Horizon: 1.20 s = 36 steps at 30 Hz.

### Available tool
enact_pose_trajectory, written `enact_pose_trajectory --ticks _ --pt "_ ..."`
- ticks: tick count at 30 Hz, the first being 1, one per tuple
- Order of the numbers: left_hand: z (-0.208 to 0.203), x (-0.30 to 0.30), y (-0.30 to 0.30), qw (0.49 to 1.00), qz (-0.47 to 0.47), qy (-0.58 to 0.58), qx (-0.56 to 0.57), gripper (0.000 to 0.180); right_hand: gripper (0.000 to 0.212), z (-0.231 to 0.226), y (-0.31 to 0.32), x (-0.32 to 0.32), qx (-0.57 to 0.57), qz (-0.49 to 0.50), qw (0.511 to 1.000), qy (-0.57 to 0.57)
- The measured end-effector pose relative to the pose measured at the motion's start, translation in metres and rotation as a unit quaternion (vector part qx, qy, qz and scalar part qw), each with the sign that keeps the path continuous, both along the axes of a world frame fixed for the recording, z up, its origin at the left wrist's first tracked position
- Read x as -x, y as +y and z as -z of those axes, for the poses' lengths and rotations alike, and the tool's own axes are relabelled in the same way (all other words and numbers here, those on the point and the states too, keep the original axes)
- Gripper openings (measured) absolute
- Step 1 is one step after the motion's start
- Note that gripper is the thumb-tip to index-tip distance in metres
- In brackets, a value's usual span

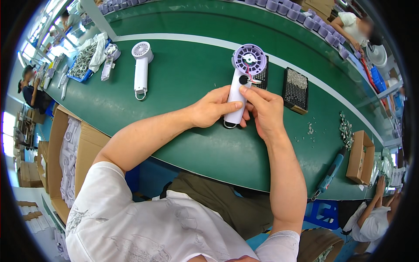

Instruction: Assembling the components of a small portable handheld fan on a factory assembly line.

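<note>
Both my hands hold a handheld fan (235,94) above the green table. Its round purple head is uncovered, with a white centre and red wires running down to a black round part on the handle. My left hand (214,106) wraps the white handle from the left, thumb across its front. On the other side, my right hand (265,107) grips the handle's upper part with thumb and fingers near the wires. A metal loop hangs at the handle's lower end. Another fan (141,70), white with its grille on, lies to the left.
Screw trays (297,89) stand just right of and behind the fan. Loose screws (310,129), an electric screwdriver (331,171) and a cardboard box (361,157) are farther right. A blue tray of metal rings (83,61) sits far left, above a carton of white parts (69,161).
</note>
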<state>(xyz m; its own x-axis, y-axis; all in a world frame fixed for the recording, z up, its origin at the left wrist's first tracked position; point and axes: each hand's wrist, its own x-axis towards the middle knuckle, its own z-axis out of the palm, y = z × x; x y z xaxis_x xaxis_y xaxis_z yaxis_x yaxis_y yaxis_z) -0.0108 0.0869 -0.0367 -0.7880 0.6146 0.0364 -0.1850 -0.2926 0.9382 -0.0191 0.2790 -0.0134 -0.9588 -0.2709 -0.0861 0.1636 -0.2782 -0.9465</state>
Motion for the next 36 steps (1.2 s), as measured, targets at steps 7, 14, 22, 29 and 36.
enact_pose_trajectory --ticks 7,14,22,29,36 --pt "0.000 0.000 -0.001 1.000 -0.002 -0.002 -0.001 0.032 0.027 -0.001 -0.004 -0.002 0.021 0.014 1.000 -0.014" --pt "0.000 0.000 -0.003 1.000 0.007 0.014 0.005 0.040 0.024 -0.003 -0.003 -0.003 0.010 0.007 1.000 0.011" --pt "-0.003 0.001 0.000 0.984 -0.160 0.073 -0.034 0.043 0.040 0.005 -0.015 -0.008 -0.083 0.150 0.928 0.331" --pt "-0.014 0.002 -0.002 0.966 -0.238 0.021 -0.100 0.049 0.052 0.001 -0.027 -0.023 -0.400 0.204 0.666 0.595" --pt "-0.015 -0.004 0.009 0.953 -0.294 0.018 -0.074 0.042 0.055 0.013 -0.034 -0.023 -0.451 0.201 0.627 0.602"
